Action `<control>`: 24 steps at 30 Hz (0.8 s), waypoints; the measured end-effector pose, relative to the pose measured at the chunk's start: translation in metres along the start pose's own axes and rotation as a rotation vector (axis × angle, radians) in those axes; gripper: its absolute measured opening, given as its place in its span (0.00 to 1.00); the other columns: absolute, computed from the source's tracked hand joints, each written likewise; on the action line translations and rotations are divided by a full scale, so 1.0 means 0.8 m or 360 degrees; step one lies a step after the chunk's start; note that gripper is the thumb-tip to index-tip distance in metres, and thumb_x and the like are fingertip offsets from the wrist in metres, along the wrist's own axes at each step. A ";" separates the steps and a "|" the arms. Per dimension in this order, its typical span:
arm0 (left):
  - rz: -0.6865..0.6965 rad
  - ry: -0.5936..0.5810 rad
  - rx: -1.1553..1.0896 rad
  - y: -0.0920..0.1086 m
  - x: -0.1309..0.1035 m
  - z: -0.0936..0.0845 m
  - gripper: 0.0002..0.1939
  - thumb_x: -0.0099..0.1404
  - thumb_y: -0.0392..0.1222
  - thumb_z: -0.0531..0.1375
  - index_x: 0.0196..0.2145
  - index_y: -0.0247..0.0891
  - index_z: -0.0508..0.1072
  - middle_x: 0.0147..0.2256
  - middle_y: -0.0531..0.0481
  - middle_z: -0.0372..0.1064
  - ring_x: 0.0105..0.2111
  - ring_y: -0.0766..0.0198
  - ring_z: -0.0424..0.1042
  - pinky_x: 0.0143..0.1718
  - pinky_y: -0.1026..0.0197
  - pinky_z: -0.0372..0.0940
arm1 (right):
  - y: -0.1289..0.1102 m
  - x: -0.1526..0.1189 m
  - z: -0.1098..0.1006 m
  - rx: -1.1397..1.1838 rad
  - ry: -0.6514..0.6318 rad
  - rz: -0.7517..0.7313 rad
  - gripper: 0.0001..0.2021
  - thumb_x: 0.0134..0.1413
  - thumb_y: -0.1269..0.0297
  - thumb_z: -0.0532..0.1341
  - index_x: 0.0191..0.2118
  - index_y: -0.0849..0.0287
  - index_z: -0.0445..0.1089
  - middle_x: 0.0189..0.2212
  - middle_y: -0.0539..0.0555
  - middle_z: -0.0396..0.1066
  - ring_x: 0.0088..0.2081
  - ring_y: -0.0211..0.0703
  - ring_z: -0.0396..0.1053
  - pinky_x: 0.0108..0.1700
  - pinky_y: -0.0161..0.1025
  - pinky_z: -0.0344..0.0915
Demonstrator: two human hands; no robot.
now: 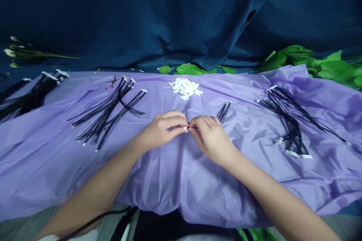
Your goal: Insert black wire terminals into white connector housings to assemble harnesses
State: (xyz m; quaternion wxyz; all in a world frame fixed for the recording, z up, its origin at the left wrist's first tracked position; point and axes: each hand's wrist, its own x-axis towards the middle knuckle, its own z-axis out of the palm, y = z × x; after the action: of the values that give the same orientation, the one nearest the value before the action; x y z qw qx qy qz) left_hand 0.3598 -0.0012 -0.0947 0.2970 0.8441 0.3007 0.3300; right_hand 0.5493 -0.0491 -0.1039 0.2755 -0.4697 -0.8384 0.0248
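My left hand (169, 126) pinches a small white connector (185, 128) between thumb and fingertips. Against it, my right hand (207, 131) is closed on thin black wires (224, 113), whose far ends fan out behind the knuckles. The fingertips of both hands almost meet, and they partly hide where wire and connector come together. Just beyond the hands lies a pile of loose white connectors (186, 88) on the purple sheet (158, 165).
Black wire bundles with white connectors (109, 111) lie to the left, with more bundles (31, 92) farther out. Other bundles (291, 124) lie at the right. Small scissors (112, 82), green leaves (296, 60) and a flower stem (39, 53) lie near the dark blue cloth (141, 15).
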 end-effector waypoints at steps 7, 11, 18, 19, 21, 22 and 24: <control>0.0140 -0.0161 0.0272 -0.003 -0.005 0.001 0.11 0.65 0.40 0.54 0.37 0.41 0.77 0.39 0.46 0.72 0.39 0.63 0.71 0.46 0.62 0.65 | -0.005 -0.002 0.002 -0.0483 -0.0091 -0.0046 0.08 0.65 0.67 0.50 0.37 0.61 0.65 0.35 0.59 0.69 0.37 0.50 0.63 0.40 0.46 0.54; 0.0265 -0.0309 0.0560 -0.007 -0.008 0.004 0.13 0.67 0.40 0.51 0.39 0.42 0.76 0.40 0.45 0.71 0.41 0.61 0.69 0.46 0.60 0.64 | -0.007 -0.004 0.003 -0.0557 -0.0275 -0.0031 0.08 0.63 0.68 0.50 0.36 0.62 0.65 0.33 0.60 0.68 0.34 0.51 0.64 0.38 0.47 0.54; 0.0215 -0.0373 0.0543 -0.008 -0.008 0.005 0.14 0.66 0.39 0.51 0.41 0.44 0.76 0.41 0.46 0.71 0.43 0.60 0.69 0.46 0.60 0.62 | -0.001 -0.003 -0.012 -0.0334 -0.0564 0.0006 0.12 0.66 0.65 0.47 0.36 0.62 0.64 0.35 0.59 0.69 0.35 0.48 0.66 0.39 0.46 0.56; 0.0191 -0.0366 0.0521 -0.007 -0.008 0.005 0.14 0.66 0.39 0.52 0.40 0.45 0.76 0.42 0.46 0.71 0.43 0.60 0.69 0.46 0.60 0.62 | 0.001 -0.003 -0.014 -0.0245 -0.0591 0.0003 0.12 0.66 0.65 0.47 0.37 0.61 0.65 0.35 0.59 0.68 0.36 0.47 0.66 0.39 0.46 0.56; 0.0135 -0.0317 0.0447 -0.009 -0.008 0.002 0.13 0.65 0.38 0.53 0.40 0.45 0.77 0.43 0.46 0.71 0.43 0.60 0.69 0.47 0.61 0.62 | 0.010 -0.001 -0.018 -0.0046 -0.0641 -0.0005 0.12 0.67 0.64 0.46 0.38 0.61 0.65 0.35 0.56 0.67 0.37 0.45 0.66 0.40 0.44 0.56; 0.0103 -0.0273 0.0398 -0.011 -0.008 0.000 0.13 0.65 0.38 0.53 0.40 0.45 0.77 0.43 0.47 0.71 0.43 0.60 0.69 0.47 0.61 0.62 | 0.016 0.000 -0.020 0.0053 -0.0661 -0.0013 0.12 0.67 0.63 0.47 0.37 0.60 0.65 0.35 0.55 0.67 0.37 0.44 0.66 0.41 0.43 0.56; 0.0052 -0.0145 0.0327 -0.017 -0.008 -0.008 0.12 0.63 0.37 0.55 0.40 0.44 0.77 0.44 0.47 0.71 0.44 0.60 0.70 0.49 0.61 0.62 | 0.031 0.002 -0.025 0.0277 -0.0715 -0.0022 0.10 0.65 0.64 0.50 0.34 0.60 0.64 0.34 0.53 0.66 0.37 0.41 0.65 0.42 0.41 0.57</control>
State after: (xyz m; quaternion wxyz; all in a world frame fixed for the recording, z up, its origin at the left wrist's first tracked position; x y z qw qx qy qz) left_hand 0.3470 0.0047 -0.1033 0.2166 0.8890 0.3054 0.2636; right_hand 0.5781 -0.0385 -0.0937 0.1219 -0.4211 -0.8765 0.1991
